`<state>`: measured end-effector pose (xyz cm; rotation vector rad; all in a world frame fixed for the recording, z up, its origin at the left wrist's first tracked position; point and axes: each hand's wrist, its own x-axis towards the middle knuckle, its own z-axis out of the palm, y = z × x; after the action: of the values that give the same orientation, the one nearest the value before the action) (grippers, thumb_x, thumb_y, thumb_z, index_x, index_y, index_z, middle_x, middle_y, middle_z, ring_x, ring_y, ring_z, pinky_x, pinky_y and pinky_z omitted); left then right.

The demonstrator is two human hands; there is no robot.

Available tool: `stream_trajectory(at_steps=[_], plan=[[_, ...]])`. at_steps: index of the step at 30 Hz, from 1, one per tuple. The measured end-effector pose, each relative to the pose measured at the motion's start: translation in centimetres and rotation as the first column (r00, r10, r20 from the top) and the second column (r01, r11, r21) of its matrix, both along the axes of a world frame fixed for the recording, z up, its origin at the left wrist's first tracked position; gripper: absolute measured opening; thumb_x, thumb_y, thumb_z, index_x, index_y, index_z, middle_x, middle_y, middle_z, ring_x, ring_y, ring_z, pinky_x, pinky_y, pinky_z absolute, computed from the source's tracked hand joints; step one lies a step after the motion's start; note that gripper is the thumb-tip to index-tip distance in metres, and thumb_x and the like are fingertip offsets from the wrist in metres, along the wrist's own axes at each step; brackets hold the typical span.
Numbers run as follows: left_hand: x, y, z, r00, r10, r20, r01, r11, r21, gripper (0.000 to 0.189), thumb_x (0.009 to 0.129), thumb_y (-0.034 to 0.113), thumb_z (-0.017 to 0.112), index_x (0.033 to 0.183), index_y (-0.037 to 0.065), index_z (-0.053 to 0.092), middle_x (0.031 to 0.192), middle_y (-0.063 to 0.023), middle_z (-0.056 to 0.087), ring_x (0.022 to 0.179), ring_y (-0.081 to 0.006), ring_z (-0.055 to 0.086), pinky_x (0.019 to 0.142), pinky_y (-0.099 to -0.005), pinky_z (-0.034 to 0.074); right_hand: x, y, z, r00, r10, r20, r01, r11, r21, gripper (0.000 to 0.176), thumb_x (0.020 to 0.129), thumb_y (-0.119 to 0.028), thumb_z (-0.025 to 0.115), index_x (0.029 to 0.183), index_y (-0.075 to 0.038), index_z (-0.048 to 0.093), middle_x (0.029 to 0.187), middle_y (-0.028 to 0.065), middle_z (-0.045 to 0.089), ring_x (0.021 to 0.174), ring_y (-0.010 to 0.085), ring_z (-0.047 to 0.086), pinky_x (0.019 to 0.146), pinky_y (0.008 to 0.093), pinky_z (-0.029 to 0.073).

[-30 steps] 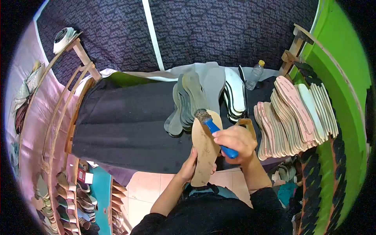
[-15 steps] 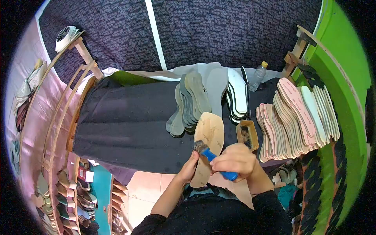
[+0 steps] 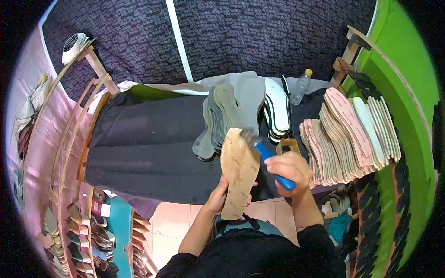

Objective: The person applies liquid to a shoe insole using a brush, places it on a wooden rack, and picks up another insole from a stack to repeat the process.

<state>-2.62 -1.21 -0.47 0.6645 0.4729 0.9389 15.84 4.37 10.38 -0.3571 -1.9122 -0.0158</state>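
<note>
A tan insole (image 3: 239,173) with brownish smears is held upright by my left hand (image 3: 218,194), thumb on its face and fingers behind its lower part. My right hand (image 3: 291,170) is closed round the blue handle of a brush (image 3: 265,151). Its dark bristles overlap the upper right edge of the insole and look blurred. Just behind my right hand stands a small open box (image 3: 288,146) with dark residue inside. Beyond the insole lie overlapping grey insoles (image 3: 227,109).
White insoles with dark edges (image 3: 276,109) and a clear bottle with a yellow cap (image 3: 301,86) stand at the back. Pink and beige insoles (image 3: 340,134) are stacked on the right. A black cloth (image 3: 143,143) covers the table; wooden racks (image 3: 69,139) flank the left.
The brush has moved up and right, from the insole's middle left to its upper right edge. My right hand has shifted up and right; the insole has shifted slightly left.
</note>
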Motion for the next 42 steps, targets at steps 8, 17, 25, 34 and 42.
stream_trajectory(at_steps=[8,17,25,34,42], plan=[[-1.4,0.3,-2.1,0.995,-0.086,0.058,0.082,0.994,0.071,0.077,0.087,0.063,0.015,0.132,0.003,0.033,0.115,-0.0172,0.052,0.079,-0.0267,0.059,0.069,-0.038,0.049,0.3,-1.0,-0.7,0.977,0.212,-0.026,-0.214,0.969,-0.125,0.016,0.081,-0.019,0.055,0.081,-0.004,0.062,0.075,0.0094,0.066,0.061,0.021,0.063,0.051,0.0294,0.045],[-1.0,-0.4,-0.9,0.997,0.046,-0.069,-0.043,0.998,0.049,0.078,0.086,0.065,0.018,0.132,0.004,0.034,0.116,-0.0178,0.052,0.076,-0.0254,0.058,0.065,-0.0359,0.049,-0.3,-0.5,-0.5,0.974,0.207,-0.091,-0.219,0.962,-0.161,0.014,0.078,-0.014,0.058,0.083,-0.001,0.061,0.078,0.0122,0.065,0.065,0.0236,0.062,0.055,0.0296,0.046],[-1.2,-0.4,-1.1,0.997,0.024,-0.072,-0.017,0.995,0.098,0.078,0.086,0.065,0.019,0.133,0.004,0.032,0.117,-0.0178,0.052,0.077,-0.0242,0.059,0.066,-0.0355,0.051,-0.2,-0.4,-0.4,0.964,0.236,-0.12,-0.256,0.944,-0.206,0.014,0.077,-0.011,0.058,0.085,0.0,0.061,0.081,0.0125,0.065,0.071,0.0251,0.064,0.058,0.0316,0.047],[-1.1,-0.6,-1.1,0.996,0.012,-0.086,-0.001,0.993,0.121,0.076,0.087,0.063,0.017,0.133,0.004,0.032,0.116,-0.0178,0.053,0.077,-0.0247,0.06,0.065,-0.0353,0.052,-0.9,-0.1,-0.5,0.992,0.089,-0.093,-0.1,0.989,-0.112,0.012,0.077,-0.009,0.057,0.085,-0.001,0.06,0.082,0.0133,0.064,0.067,0.0249,0.062,0.057,0.0293,0.047],[-1.3,-0.9,-0.5,1.0,0.027,0.015,-0.027,0.999,0.033,0.078,0.087,0.063,0.013,0.131,0.003,0.034,0.114,-0.02,0.053,0.071,-0.0267,0.061,0.062,-0.0365,0.052,-0.2,-1.2,-1.4,0.977,0.102,-0.19,-0.127,0.984,-0.127,0.013,0.078,-0.011,0.056,0.086,-0.002,0.061,0.08,0.0127,0.065,0.064,0.024,0.062,0.053,0.0306,0.046]])
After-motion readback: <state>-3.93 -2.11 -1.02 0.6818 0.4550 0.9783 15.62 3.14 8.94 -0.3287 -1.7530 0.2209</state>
